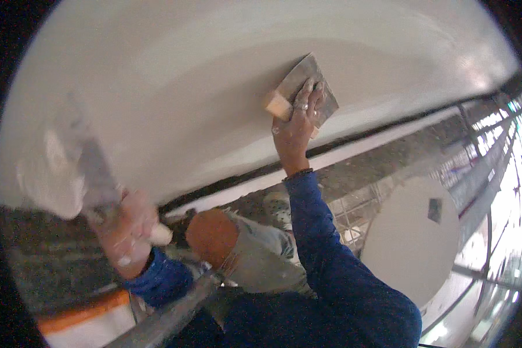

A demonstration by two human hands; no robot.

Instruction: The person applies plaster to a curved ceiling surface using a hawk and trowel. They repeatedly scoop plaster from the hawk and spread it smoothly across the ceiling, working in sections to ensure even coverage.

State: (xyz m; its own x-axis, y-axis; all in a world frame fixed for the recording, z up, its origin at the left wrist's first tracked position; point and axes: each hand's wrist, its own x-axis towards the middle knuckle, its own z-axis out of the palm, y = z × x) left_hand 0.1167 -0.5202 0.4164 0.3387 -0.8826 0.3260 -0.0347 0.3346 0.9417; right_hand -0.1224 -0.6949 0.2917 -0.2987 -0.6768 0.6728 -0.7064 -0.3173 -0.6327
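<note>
Up on the pale wall (174, 64), a broad metal scraper (303, 74) is being held by the right hand (296, 129), its blade laid tilted against the surface, or very close to it; full contact cannot be told from here. The wooden handle (279, 105) is covered by the palm and left jutting out at either side, while the fingers are stretched forward over the blade, pressed down rather than curled. A ring is worn on one finger, and a dark band is seen at the wrist, just above the blue sleeve (316, 226).

Over to the left, and it is blurred: a second bladed tool (95, 168) is gripped by the left hand (127, 232), fingers closed round its handle, a pale rounded end (161, 234) left poking out. The exact finger placing cannot be told. The blade is pointed up and away, with a thick white mass of paste (51, 174) carried beside it, near the wall.

Below, the wall is edged by a dark strip (383, 126). A bare knee (211, 236) is seen between the forearms, and at the right a large round pale surface (412, 243) is marked by a dark square patch (435, 210).
</note>
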